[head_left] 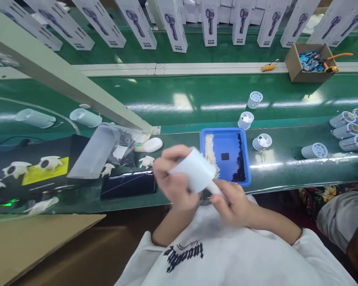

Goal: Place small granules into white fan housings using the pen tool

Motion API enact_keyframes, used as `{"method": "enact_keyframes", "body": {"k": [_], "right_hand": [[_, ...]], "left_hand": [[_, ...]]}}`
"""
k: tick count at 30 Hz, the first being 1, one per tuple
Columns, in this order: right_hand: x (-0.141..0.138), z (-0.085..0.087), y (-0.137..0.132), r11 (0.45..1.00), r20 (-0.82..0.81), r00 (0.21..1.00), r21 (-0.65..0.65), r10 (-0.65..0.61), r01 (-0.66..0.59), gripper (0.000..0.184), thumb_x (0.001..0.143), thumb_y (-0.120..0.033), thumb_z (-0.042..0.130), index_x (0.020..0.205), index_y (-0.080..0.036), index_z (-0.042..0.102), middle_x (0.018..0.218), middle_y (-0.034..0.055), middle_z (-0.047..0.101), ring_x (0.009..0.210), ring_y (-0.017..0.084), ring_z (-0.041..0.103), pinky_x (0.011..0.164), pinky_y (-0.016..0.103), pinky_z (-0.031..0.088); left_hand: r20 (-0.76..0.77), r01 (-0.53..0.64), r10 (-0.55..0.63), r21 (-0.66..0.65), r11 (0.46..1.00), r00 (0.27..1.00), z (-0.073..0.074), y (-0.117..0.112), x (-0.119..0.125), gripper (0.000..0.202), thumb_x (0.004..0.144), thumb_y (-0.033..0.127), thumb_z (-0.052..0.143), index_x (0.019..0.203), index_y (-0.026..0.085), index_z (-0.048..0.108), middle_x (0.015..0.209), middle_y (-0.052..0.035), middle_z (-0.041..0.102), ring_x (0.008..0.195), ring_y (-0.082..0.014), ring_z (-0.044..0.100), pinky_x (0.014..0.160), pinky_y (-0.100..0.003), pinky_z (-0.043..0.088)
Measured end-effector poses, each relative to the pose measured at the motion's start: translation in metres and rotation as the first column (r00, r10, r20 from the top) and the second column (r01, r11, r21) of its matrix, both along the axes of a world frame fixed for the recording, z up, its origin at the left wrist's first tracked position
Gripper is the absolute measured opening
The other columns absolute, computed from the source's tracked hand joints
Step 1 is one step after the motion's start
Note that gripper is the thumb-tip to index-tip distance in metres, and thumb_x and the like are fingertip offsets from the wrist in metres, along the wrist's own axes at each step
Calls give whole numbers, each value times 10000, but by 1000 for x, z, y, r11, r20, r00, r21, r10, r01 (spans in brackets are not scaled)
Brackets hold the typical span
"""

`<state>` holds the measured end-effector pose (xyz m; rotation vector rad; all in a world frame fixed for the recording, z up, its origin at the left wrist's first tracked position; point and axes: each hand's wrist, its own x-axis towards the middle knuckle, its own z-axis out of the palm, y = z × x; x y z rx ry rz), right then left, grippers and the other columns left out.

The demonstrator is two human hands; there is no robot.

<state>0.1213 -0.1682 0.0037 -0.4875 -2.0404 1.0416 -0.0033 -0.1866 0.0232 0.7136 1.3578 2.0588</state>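
A pale blue plastic cylinder (198,171), like a small fan housing, is tilted in front of my chest. My left hand (174,178) is wrapped round it, a little blurred. At its lower right end, my right hand (232,202) pinches a white rod-like piece (216,190); whether that piece goes inside the cylinder or only touches it cannot be made out. Just behind my hands lies a blue tray (229,133), holding white bits (209,147) along its left side, black bits (240,161) along its right and a dark square (224,156) between.
Similar cylinders (262,142) stand to the right, with a cluster of wired ones (347,130) farther right. White fan wheels (146,161), a dark phone-like slab (128,184) and a clear bag (119,147) lie left. A slanted beam (77,79) crosses the left. Another person's sleeve (340,214) shows right.
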Motion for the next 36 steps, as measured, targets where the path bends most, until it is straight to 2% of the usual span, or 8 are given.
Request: {"method": "enact_keyframes", "body": {"k": [6,11,18,23,26,31,34,36], "right_hand": [[21,-10,27,993,85,989,38,-119,116,231,972,-332,403,980,-186,582,562,-49,540,431,87,438,433,209,363],[59,-32,44,886,341,843,-54,-417,460,252,922,-376,460,900,-197,636,564,-27,567,463,122,490,476,230,369],[83,-58,30,713,595,614,-94,-519,695,291,899,-385,418,919,-208,648,650,20,630,582,181,574,554,256,366],[79,-67,24,662,529,633,-166,-565,731,316,864,-373,461,1079,-196,611,577,-33,528,516,163,501,547,264,362],[79,-70,21,639,351,672,-220,-653,737,211,832,-361,518,942,-198,596,518,-74,423,454,129,434,499,251,357],[80,-61,17,768,33,782,-164,-623,619,102,812,-293,626,856,-214,579,613,-45,566,501,111,510,506,239,425],[71,-55,22,851,-40,851,-62,-524,521,65,826,-259,636,851,-218,592,754,4,647,656,139,606,622,271,500],[60,-55,27,875,-55,874,-59,-483,480,56,845,-259,621,864,-218,589,813,24,651,748,159,633,698,300,525]], "left_hand": [[-116,363,-361,-7,932,925,7,37,-10,499,683,481,761,825,250,343,843,9,588,797,-177,630,704,-318,509],[-363,209,-315,-303,930,877,-4,112,-46,584,512,220,859,897,234,420,835,10,490,854,-187,559,801,-310,452],[-641,-129,-635,-740,660,431,-31,206,-63,319,670,153,658,986,198,661,1207,-176,479,1272,-406,374,1082,-546,311],[-759,-196,-595,-646,737,263,-33,206,-25,385,813,226,540,1184,171,627,1473,-201,320,1397,-392,253,1139,-584,235],[-770,72,-614,-612,788,177,-28,193,16,351,866,285,510,1171,156,629,1348,-174,472,1319,-332,381,1130,-523,298],[-592,479,-752,-770,421,-291,-27,173,72,366,703,191,718,1064,215,666,1330,-94,484,1250,-303,442,1056,-418,394],[-589,481,-745,-774,410,-313,-23,171,79,266,767,86,600,1002,196,658,1104,-72,564,1041,-225,534,937,-329,429],[-625,521,-760,-715,466,-178,-15,170,70,283,775,110,612,1048,186,602,1038,-58,562,954,-192,539,879,-295,428]]}}
